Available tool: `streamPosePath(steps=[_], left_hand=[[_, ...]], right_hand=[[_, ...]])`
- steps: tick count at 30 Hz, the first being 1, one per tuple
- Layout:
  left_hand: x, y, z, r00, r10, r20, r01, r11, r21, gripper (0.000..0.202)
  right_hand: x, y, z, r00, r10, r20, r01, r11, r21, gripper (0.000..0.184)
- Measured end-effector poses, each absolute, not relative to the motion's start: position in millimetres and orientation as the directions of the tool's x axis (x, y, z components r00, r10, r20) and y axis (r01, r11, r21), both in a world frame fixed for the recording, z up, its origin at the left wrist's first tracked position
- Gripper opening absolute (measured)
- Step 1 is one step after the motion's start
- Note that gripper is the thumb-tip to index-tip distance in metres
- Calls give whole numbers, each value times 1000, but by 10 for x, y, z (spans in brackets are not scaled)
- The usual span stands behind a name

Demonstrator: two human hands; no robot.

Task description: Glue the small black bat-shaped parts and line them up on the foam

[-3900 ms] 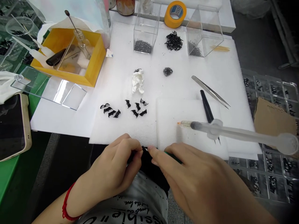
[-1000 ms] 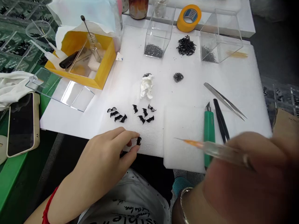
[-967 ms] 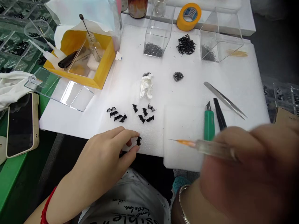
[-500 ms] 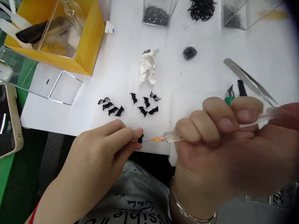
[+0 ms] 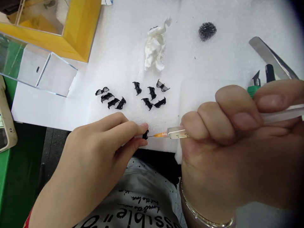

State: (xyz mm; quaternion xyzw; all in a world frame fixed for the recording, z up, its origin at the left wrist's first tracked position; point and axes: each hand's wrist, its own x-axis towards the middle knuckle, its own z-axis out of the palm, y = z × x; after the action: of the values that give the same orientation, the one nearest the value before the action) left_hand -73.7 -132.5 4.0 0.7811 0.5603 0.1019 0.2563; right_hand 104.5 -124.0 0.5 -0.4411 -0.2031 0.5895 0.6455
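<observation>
My left hand [image 5: 99, 152] pinches a small black plastic part [image 5: 145, 135] between thumb and forefinger at the near edge of the white foam sheet [image 5: 118, 57]. My right hand [image 5: 237, 148] is closed around a clear syringe [image 5: 177, 133] with an orange needle hub. The needle tip touches the black part. Two groups of similar black parts [image 5: 110, 98] [image 5: 150, 95] lie on the foam just beyond my fingers.
A crumpled white tissue [image 5: 155, 47] and a pile of tiny dark bits [image 5: 207, 30] lie farther back. A yellow box [image 5: 59, 28] and clear acrylic box [image 5: 35, 68] stand at the left. Metal tweezers [image 5: 270, 57], black tweezers and a green knife [image 5: 254, 84] lie at the right. A phone [image 5: 6, 126] rests at far left.
The view has come closer to the foam sheet. My right hand brought the syringe leftward until its needle met the black part in my left fingers.
</observation>
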Motion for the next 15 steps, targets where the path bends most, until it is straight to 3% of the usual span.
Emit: streamPosePath(steps=[5, 11, 14, 15], left_hand=[[-733, -1335, 54, 345, 928, -137, 828, -233, 510, 11], [-740, -1355, 43, 350, 930, -115, 828, -250, 501, 11], [-740, -1356, 40, 356, 931, -82, 828, -273, 490, 9], [-739, -1356, 43, 357, 930, -85, 829, -273, 488, 9]], right_hand=[[1029, -1222, 5, 206, 946, -248, -640, -61, -766, 42], [1049, -1230, -37, 130, 972, -196, -733, -40, -679, 33], [1080, -1251, -48, 96, 985, -141, -723, -28, -690, 28], [1088, -1255, -44, 93, 976, -195, -686, -79, -723, 27]])
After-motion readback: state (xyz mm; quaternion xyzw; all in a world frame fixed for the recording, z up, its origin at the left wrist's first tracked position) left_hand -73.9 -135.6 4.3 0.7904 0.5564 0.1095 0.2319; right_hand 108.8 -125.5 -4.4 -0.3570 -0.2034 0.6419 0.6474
